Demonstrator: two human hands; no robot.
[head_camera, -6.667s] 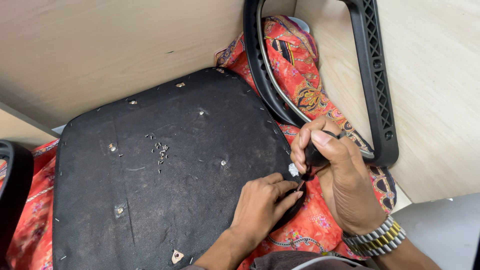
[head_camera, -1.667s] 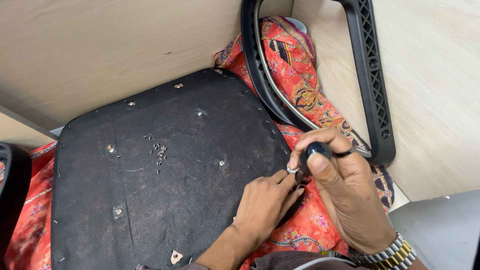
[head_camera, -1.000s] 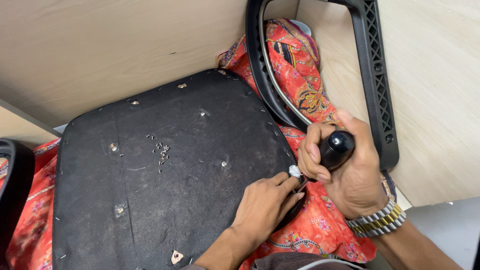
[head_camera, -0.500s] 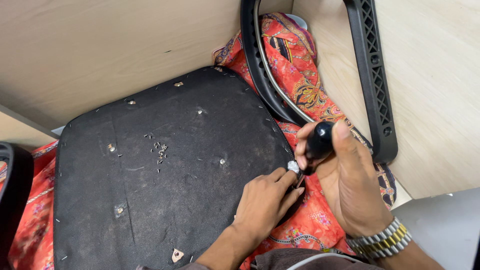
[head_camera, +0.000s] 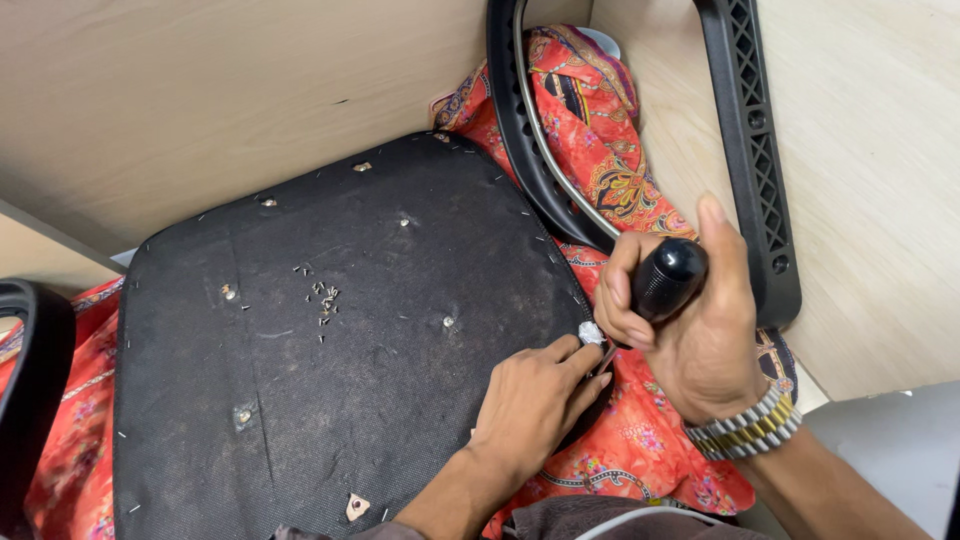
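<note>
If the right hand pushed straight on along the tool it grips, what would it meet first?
The right hand grips a black-handled screwdriver angled down-left. First in line looks like the metal fitting at the black seat base's edge, beside the left hand's fingertips; depth is uncertain.

Pale wood-grain floor (head_camera: 200, 90); red patterned cloth (head_camera: 640, 460) on it.

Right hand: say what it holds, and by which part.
The right hand grips a screwdriver by its rounded black handle, fingers wrapped around it; the left hand steadies the tip near the seat edge.

Bright even light, soft shadows, seemingly sharp
</note>
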